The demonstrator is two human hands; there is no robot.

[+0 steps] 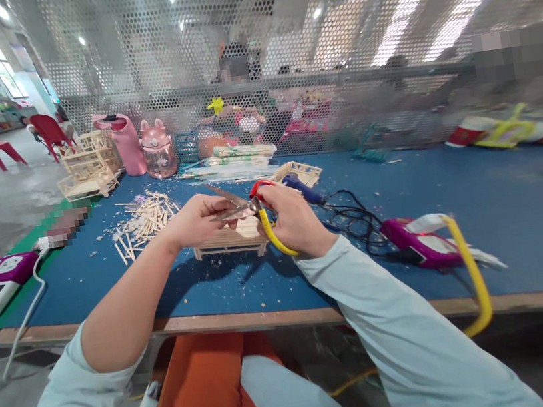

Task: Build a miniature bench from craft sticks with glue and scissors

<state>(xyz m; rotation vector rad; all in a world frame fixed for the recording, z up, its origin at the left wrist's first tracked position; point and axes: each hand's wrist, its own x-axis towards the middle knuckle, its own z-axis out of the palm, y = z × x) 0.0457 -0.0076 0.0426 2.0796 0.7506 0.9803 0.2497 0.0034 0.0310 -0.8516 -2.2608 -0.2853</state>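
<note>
Scissors (268, 225) with one red and one yellow handle are in my right hand (296, 219), their blades parted and pointing left. My left hand (200, 220) is closed beside the blades, its fingers pinched; what they hold is too small to make out. Below both hands a small model of pale wooden sticks (231, 239) stands on the blue table mat (242, 285). A heap of loose short sticks (152, 219) lies left of it. Behind my right hand are a blue glue gun (302, 188) and another stick frame (304, 173).
Black cable (354, 219) coils right of my right hand, near a purple power strip (421, 243) with a yellow cord. Pink bottles (128, 146), bagged sticks (233, 163) and a larger stick model (89, 165) stand at the back, before a perforated metal screen (154, 51). A person sits behind it.
</note>
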